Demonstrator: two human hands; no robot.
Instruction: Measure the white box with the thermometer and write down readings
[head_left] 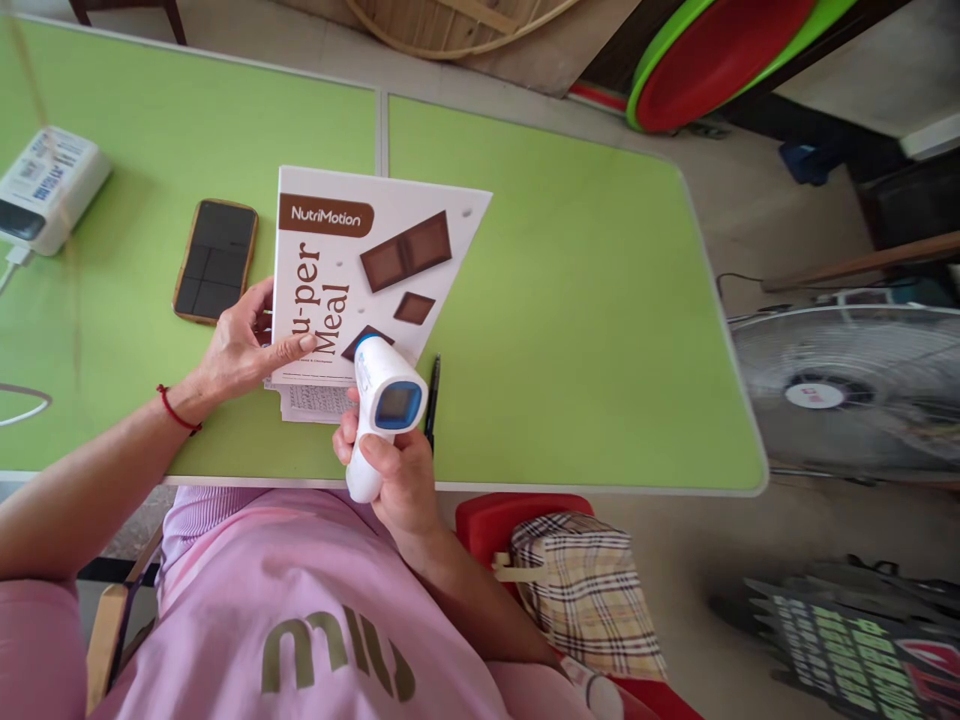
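My left hand grips the left edge of a white NutriMotion box, thumb across its front, other fingers partly hidden behind it. Brown chocolate pieces are printed on the box. In my right hand is a white infrared thermometer with a blue-framed screen, its front end close to the lower part of the box. Whether the two touch I cannot tell. Below the box, a printed paper pokes out. A black pen lies just right of the thermometer.
On the green table lie a phone and a white power bank with a cable. To the right stands a fan. A plaid bag sits on a red chair beside me.
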